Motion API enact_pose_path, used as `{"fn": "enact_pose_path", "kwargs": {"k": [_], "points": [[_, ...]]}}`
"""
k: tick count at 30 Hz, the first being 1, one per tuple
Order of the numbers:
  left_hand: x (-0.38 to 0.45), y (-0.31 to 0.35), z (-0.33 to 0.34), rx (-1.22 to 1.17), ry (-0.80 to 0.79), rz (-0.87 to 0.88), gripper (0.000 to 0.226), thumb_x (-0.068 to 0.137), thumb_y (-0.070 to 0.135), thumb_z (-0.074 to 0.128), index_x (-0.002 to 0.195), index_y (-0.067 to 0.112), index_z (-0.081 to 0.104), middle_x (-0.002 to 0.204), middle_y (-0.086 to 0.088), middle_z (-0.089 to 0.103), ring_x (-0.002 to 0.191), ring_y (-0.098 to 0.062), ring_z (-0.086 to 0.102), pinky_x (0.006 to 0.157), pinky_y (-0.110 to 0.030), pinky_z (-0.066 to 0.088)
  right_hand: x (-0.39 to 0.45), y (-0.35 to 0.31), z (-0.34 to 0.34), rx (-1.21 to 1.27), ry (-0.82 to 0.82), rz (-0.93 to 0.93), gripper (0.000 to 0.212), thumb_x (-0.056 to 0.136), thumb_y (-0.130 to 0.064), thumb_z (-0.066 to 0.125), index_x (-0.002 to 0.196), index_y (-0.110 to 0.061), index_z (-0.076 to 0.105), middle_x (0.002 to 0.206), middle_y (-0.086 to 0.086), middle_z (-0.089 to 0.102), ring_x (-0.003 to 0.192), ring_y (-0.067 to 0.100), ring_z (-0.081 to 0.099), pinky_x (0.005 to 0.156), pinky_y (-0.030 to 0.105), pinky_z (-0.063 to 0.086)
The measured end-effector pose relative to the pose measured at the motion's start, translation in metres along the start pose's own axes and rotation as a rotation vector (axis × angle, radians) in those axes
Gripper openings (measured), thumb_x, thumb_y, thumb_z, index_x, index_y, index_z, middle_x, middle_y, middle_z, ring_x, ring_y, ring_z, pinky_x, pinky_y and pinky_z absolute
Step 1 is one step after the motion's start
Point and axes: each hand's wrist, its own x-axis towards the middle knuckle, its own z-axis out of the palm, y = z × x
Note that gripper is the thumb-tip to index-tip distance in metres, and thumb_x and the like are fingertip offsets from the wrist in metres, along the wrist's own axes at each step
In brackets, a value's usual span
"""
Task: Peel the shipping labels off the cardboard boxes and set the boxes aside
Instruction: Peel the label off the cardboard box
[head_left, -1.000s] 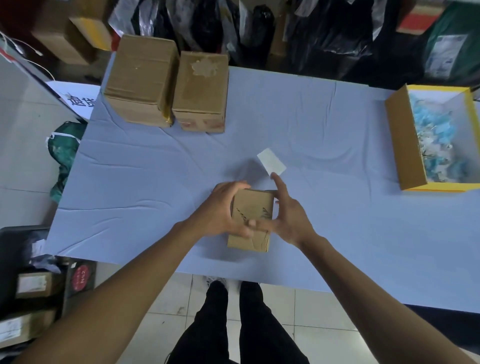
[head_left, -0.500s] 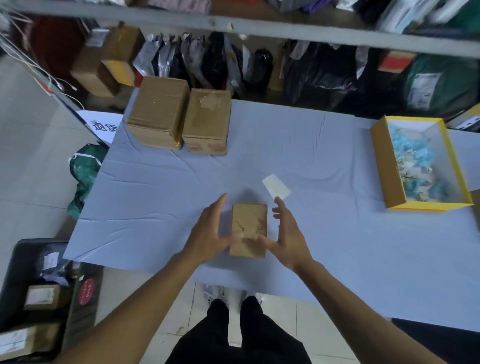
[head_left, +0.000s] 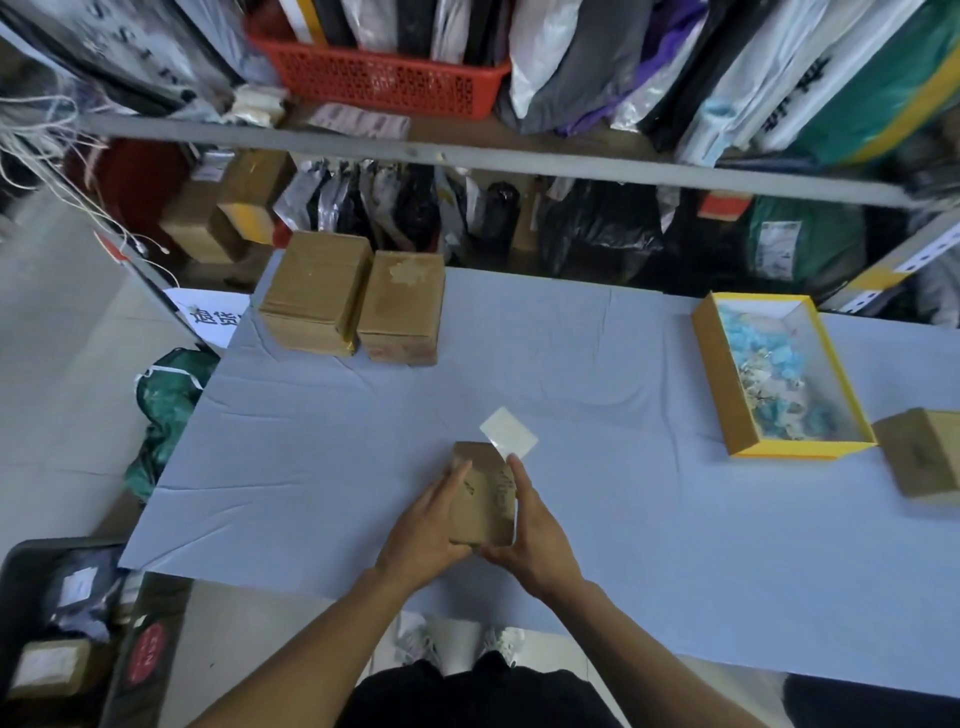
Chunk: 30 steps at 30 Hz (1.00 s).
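Small cardboard box (head_left: 483, 493) on blue bench (head_left: 311, 457), left hand (head_left: 428, 525) and right hand (head_left: 537, 535) fingers clamped on its sides, white label (head_left: 508, 439) at its 1 o'clock, two boxes (head_left: 353, 306) at 11 o'clock

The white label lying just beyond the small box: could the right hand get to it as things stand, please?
Probably yes. The white label lies flat just past the right hand fingertips, nothing between them, though that hand now holds the small box.

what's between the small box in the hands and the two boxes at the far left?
Head view: only the white label beside the small box; bare blue cloth up to the two boxes.
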Motion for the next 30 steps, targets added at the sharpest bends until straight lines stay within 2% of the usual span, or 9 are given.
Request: {"fn": "enact_pose_path", "kwargs": {"k": [6, 12, 17, 19, 22, 24, 26, 28, 30], "points": [[0.006, -0.003, -0.001, 0.022, -0.005, -0.033, 0.106, 0.069, 0.036, 0.084, 0.152, 0.039, 0.018, 0.159, 0.003, 0.026, 0.139, -0.019, 0.04, 0.105, -0.037, 0.044, 0.007, 0.0, -0.004, -0.05, -0.021, -0.006, 0.115, 0.07, -0.034, 0.081, 0.153, -0.036, 0.002, 0.155, -0.008, 0.035, 0.131, 0.02, 0.047, 0.087, 0.025, 0.044], [0.026, 0.01, -0.015, 0.049, 0.001, -0.046, 0.108, 0.069, 0.042, 0.084, 0.154, 0.032, 0.019, 0.158, -0.001, 0.028, 0.137, -0.023, 0.041, 0.107, -0.034, 0.041, 0.032, -0.007, -0.015, -0.072, -0.055, -0.002, 0.118, 0.071, -0.035, 0.083, 0.154, -0.034, -0.001, 0.153, -0.001, 0.038, 0.128, 0.026, 0.05, 0.083, 0.027, 0.042], [0.024, 0.027, -0.03, 0.034, -0.131, -0.09, 0.122, 0.065, 0.047, 0.086, 0.155, 0.027, 0.006, 0.16, -0.002, 0.019, 0.143, -0.021, 0.031, 0.112, -0.032, 0.035, 0.035, -0.012, -0.029, -0.171, -0.137, -0.037, 0.127, 0.065, -0.044, 0.086, 0.153, -0.035, -0.005, 0.156, 0.003, 0.024, 0.133, 0.028, 0.042, 0.098, 0.042, 0.046], [0.022, 0.04, -0.051, 0.012, -0.17, -0.108, 0.119, 0.068, 0.052, 0.083, 0.154, 0.024, 0.006, 0.158, -0.004, 0.021, 0.142, -0.024, 0.032, 0.111, -0.033, 0.034, 0.039, -0.023, -0.043, -0.259, -0.139, 0.009, 0.12, 0.069, -0.043, 0.083, 0.152, -0.04, -0.003, 0.16, 0.01, 0.008, 0.134, 0.036, 0.039, 0.1, 0.044, 0.046], [0.033, 0.062, -0.093, 0.127, -0.054, -0.077, 0.092, 0.082, 0.044, 0.074, 0.149, 0.024, 0.015, 0.154, -0.008, 0.029, 0.134, -0.031, 0.042, 0.104, -0.039, 0.041, 0.059, -0.054, -0.074, -0.403, -0.078, 0.031, 0.082, 0.084, -0.04, 0.071, 0.149, -0.036, 0.021, 0.161, 0.012, -0.005, 0.132, 0.04, 0.042, 0.101, 0.042, 0.045], [0.048, 0.079, -0.124, 0.181, 0.036, 0.002, 0.065, 0.087, 0.037, 0.069, 0.141, 0.022, 0.035, 0.144, -0.006, 0.04, 0.124, -0.029, 0.05, 0.095, -0.037, 0.046, 0.074, -0.085, -0.098, -0.473, -0.033, -0.023, 0.049, 0.091, -0.038, 0.063, 0.135, -0.03, 0.044, 0.159, 0.012, 0.014, 0.124, 0.037, 0.049, 0.1, 0.041, 0.046], [0.065, 0.096, -0.154, 0.149, 0.029, 0.053, 0.037, 0.09, 0.03, 0.068, 0.124, 0.021, 0.056, 0.131, -0.005, 0.053, 0.113, -0.025, 0.056, 0.081, -0.031, 0.046, 0.084, -0.117, -0.119, -0.448, 0.018, -0.083, 0.025, 0.095, -0.032, 0.059, 0.118, -0.023, 0.063, 0.14, 0.012, 0.046, 0.112, 0.03, 0.055, 0.097, 0.039, 0.048], [0.076, 0.111, -0.177, 0.033, 0.024, 0.079, 0.016, 0.09, 0.018, 0.069, 0.106, 0.016, 0.067, 0.117, -0.009, 0.065, 0.104, -0.027, 0.061, 0.074, -0.031, 0.049, 0.089, -0.148, -0.136, -0.359, 0.061, -0.121, 0.019, 0.095, -0.026, 0.058, 0.105, -0.016, 0.071, 0.119, 0.01, 0.062, 0.104, 0.027, 0.058, 0.09, 0.037, 0.05], [0.081, 0.125, -0.195, -0.045, 0.046, 0.104, 0.01, 0.087, 0.007, 0.069, 0.096, 0.011, 0.069, 0.105, -0.012, 0.069, 0.097, -0.026, 0.063, 0.083, -0.036, 0.051, 0.091, -0.173, -0.149, -0.279, 0.066, -0.138, 0.016, 0.093, -0.022, 0.061, 0.099, -0.012, 0.072, 0.109, 0.009, 0.068, 0.098, 0.025, 0.06, 0.078, 0.033, 0.049]]}}
